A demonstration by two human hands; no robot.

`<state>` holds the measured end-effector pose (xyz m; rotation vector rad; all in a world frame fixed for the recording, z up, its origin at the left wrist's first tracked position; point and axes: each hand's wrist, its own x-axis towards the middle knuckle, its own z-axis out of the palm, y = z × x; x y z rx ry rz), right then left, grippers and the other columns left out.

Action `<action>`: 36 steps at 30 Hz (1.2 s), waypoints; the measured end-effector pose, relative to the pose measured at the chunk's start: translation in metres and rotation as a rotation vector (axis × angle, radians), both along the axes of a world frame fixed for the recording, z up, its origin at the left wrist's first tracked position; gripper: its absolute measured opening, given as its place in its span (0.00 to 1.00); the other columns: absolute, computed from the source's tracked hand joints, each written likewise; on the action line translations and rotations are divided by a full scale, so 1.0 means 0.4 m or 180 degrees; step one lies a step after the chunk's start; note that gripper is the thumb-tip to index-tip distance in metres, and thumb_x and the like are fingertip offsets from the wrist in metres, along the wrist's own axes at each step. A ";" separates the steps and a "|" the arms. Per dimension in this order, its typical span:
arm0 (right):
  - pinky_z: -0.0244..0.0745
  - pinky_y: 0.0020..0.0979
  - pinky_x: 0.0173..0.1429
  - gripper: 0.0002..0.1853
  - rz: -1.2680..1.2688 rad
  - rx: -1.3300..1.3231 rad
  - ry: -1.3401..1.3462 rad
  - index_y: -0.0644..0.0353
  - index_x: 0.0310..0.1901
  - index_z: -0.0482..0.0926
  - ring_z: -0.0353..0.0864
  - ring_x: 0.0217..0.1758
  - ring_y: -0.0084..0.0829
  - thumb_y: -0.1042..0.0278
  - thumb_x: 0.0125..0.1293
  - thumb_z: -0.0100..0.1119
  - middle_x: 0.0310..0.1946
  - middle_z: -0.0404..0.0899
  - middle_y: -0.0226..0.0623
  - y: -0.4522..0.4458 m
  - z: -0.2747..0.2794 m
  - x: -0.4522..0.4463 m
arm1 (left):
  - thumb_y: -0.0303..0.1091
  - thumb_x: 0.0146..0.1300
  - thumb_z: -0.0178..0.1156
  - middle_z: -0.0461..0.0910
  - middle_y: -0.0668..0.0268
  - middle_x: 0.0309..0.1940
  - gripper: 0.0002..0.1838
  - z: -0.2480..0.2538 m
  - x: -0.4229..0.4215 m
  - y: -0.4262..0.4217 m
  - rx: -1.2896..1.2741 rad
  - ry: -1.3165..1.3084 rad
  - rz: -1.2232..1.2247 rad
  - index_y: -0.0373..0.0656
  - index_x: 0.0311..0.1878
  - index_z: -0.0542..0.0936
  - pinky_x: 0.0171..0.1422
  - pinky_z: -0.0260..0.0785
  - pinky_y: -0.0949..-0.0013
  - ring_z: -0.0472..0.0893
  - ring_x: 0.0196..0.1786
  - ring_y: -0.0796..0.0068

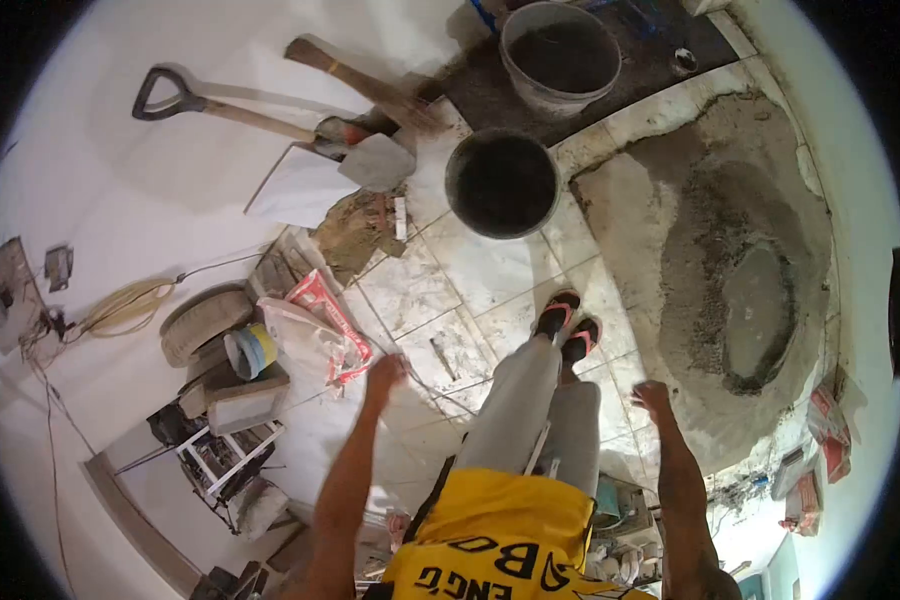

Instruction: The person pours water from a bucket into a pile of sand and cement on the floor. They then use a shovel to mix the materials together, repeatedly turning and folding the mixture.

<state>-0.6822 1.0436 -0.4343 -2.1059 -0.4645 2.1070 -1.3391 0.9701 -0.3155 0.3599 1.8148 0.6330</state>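
Observation:
My left hand (388, 375) hangs in the air on the left, a little blurred, its fingers loose and nothing visible in it. Nearest to it lies a crumpled white and red sack (332, 335). On the other side, my right hand (653, 397) is held out with its fingers loosely bent and apart, holding nothing. Beyond that hand spreads a mound of grey mortar mix (695, 270) with a pool of water (758, 310) in its hollow. Ahead of my sandalled feet (568, 325) stands a dark bucket (502, 183) with dark contents.
A larger grey bucket (560, 60) stands farther ahead. A shovel (260, 122) and a broom (365, 82) lean by the white wall. Along the left are a tyre (206, 325), a blue and yellow container (250, 352) and a coiled cord (130, 305). Tiles (415, 285) cover the floor.

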 end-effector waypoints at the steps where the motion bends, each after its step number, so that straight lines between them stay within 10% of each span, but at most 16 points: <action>1: 0.83 0.33 0.36 0.09 0.0304 -0.0172 -0.0190 0.64 0.33 0.76 0.84 0.33 0.31 0.67 0.61 0.63 0.30 0.80 0.38 -0.028 0.058 0.027 | 0.34 0.68 0.50 0.79 0.61 0.46 0.16 -0.044 -0.124 0.006 0.0800 0.0376 -0.0704 0.36 0.55 0.74 0.48 0.75 0.68 0.81 0.43 0.72; 3: 0.83 0.33 0.32 0.09 0.0328 -0.0303 -0.0631 0.64 0.28 0.77 0.84 0.32 0.31 0.67 0.60 0.63 0.28 0.81 0.39 -0.119 0.138 0.073 | 0.31 0.63 0.53 0.79 0.63 0.45 0.14 0.087 -0.254 0.225 0.1074 0.0004 -0.0226 0.38 0.50 0.76 0.51 0.73 0.65 0.79 0.43 0.67; 6: 0.81 0.36 0.35 0.11 -0.0328 -0.0614 -0.0898 0.64 0.35 0.76 0.83 0.33 0.33 0.64 0.62 0.63 0.32 0.80 0.40 -0.249 0.288 0.088 | 0.33 0.58 0.55 0.80 0.60 0.43 0.09 0.230 -0.489 0.529 0.2020 0.3791 -0.4388 0.44 0.38 0.81 0.63 0.64 0.53 0.78 0.50 0.58; 8: 0.81 0.38 0.41 0.13 -0.0718 -0.0732 -0.0793 0.64 0.42 0.76 0.82 0.37 0.35 0.63 0.63 0.62 0.38 0.80 0.41 -0.443 0.296 0.137 | 0.31 0.66 0.53 0.80 0.61 0.42 0.21 0.194 -0.709 0.728 0.1450 0.0629 0.0120 0.43 0.63 0.70 0.57 0.74 0.61 0.78 0.52 0.66; 10: 0.80 0.41 0.48 0.13 -0.2153 -0.0186 -0.0289 0.61 0.46 0.77 0.81 0.40 0.36 0.62 0.65 0.61 0.42 0.79 0.40 -0.642 0.351 0.107 | 0.29 0.66 0.53 0.73 0.60 0.51 0.28 0.239 -0.829 0.950 0.1221 0.0738 -0.0192 0.47 0.70 0.63 0.58 0.74 0.61 0.76 0.55 0.64; 11: 0.77 0.44 0.52 0.12 -0.1485 -0.0559 -0.0736 0.57 0.46 0.76 0.79 0.47 0.36 0.61 0.66 0.59 0.42 0.78 0.36 -0.537 0.461 0.018 | 0.28 0.67 0.52 0.69 0.59 0.56 0.31 0.258 -0.903 1.055 0.1112 0.0792 -0.0354 0.49 0.73 0.59 0.59 0.73 0.61 0.75 0.56 0.63; 12: 0.78 0.47 0.51 0.15 -0.2039 -0.0401 -0.0357 0.58 0.48 0.76 0.80 0.47 0.38 0.59 0.65 0.60 0.43 0.79 0.38 -0.686 0.385 -0.005 | 0.40 0.73 0.42 0.56 0.49 0.69 0.28 0.360 -0.730 1.129 0.0998 0.0881 0.0442 0.62 0.75 0.55 0.73 0.55 0.53 0.61 0.70 0.49; 14: 0.80 0.52 0.48 0.22 -0.3163 -0.0217 0.0469 0.61 0.52 0.76 0.82 0.47 0.40 0.55 0.63 0.62 0.45 0.80 0.41 -0.964 0.243 -0.054 | 0.45 0.71 0.46 0.52 0.57 0.71 0.28 0.352 -0.831 1.234 0.1073 0.0937 0.0176 0.64 0.74 0.58 0.72 0.53 0.54 0.55 0.73 0.52; 17: 0.76 0.32 0.54 0.15 -0.3092 -0.0620 0.1093 0.54 0.44 0.78 0.70 0.62 0.24 0.58 0.58 0.63 0.46 0.77 0.23 -0.872 0.293 -0.250 | 0.50 0.68 0.49 0.47 0.64 0.75 0.29 0.336 -0.923 1.324 0.1144 0.1330 0.0265 0.66 0.73 0.59 0.73 0.49 0.51 0.53 0.73 0.52; 23: 0.78 0.30 0.45 0.14 -0.1027 -0.0602 -0.1031 0.60 0.44 0.79 0.79 0.46 0.31 0.59 0.62 0.60 0.40 0.81 0.32 -0.498 0.456 -0.583 | 0.43 0.65 0.54 0.51 0.64 0.73 0.32 0.246 -1.088 1.443 0.1341 0.1248 0.0159 0.61 0.72 0.60 0.71 0.56 0.53 0.57 0.72 0.57; 27: 0.78 0.30 0.42 0.15 -0.0827 -0.0293 -0.1265 0.64 0.44 0.79 0.83 0.40 0.36 0.61 0.64 0.58 0.37 0.83 0.38 -0.363 0.526 -0.622 | 0.51 0.63 0.56 0.58 0.67 0.71 0.35 0.168 -1.263 1.504 0.1613 0.2355 -0.2241 0.55 0.72 0.60 0.71 0.55 0.53 0.59 0.71 0.62; 30: 0.77 0.32 0.47 0.15 -0.0507 0.0106 -0.1504 0.65 0.45 0.78 0.82 0.43 0.41 0.63 0.64 0.56 0.38 0.82 0.43 -0.306 0.543 -0.646 | 0.45 0.68 0.51 0.69 0.62 0.62 0.27 0.246 -1.047 1.439 0.1406 0.1448 0.0260 0.53 0.69 0.65 0.67 0.63 0.54 0.66 0.67 0.59; 32: 0.76 0.36 0.48 0.14 -0.0122 0.0605 -0.1726 0.65 0.45 0.78 0.81 0.42 0.44 0.63 0.64 0.56 0.38 0.82 0.46 -0.294 0.526 -0.669 | 0.47 0.69 0.50 0.68 0.58 0.63 0.24 0.219 -1.052 1.369 0.1837 0.1471 -0.0105 0.43 0.62 0.72 0.68 0.63 0.55 0.68 0.65 0.59; 34: 0.75 0.41 0.49 0.13 0.0185 0.1386 -0.1816 0.65 0.44 0.79 0.80 0.44 0.47 0.64 0.63 0.55 0.38 0.80 0.49 -0.241 0.535 -0.704 | 0.45 0.70 0.50 0.77 0.56 0.55 0.23 0.184 -1.074 1.274 0.2518 0.2558 -0.2403 0.37 0.58 0.75 0.66 0.64 0.54 0.73 0.61 0.58; 35: 0.74 0.42 0.49 0.13 -0.0052 0.1350 -0.1577 0.64 0.45 0.79 0.79 0.45 0.47 0.66 0.63 0.56 0.37 0.80 0.48 -0.180 0.585 -0.728 | 0.47 0.71 0.43 0.77 0.52 0.54 0.27 0.257 -0.869 1.194 0.2340 0.1675 -0.1076 0.27 0.49 0.77 0.67 0.61 0.59 0.74 0.57 0.61; 36: 0.74 0.43 0.49 0.13 -0.0281 0.1322 -0.1331 0.64 0.46 0.78 0.79 0.47 0.47 0.67 0.63 0.56 0.36 0.80 0.47 -0.122 0.623 -0.750 | 0.45 0.71 0.44 0.77 0.50 0.53 0.25 0.273 -0.855 1.139 0.2437 0.2635 -0.2172 0.27 0.47 0.77 0.65 0.64 0.58 0.75 0.56 0.60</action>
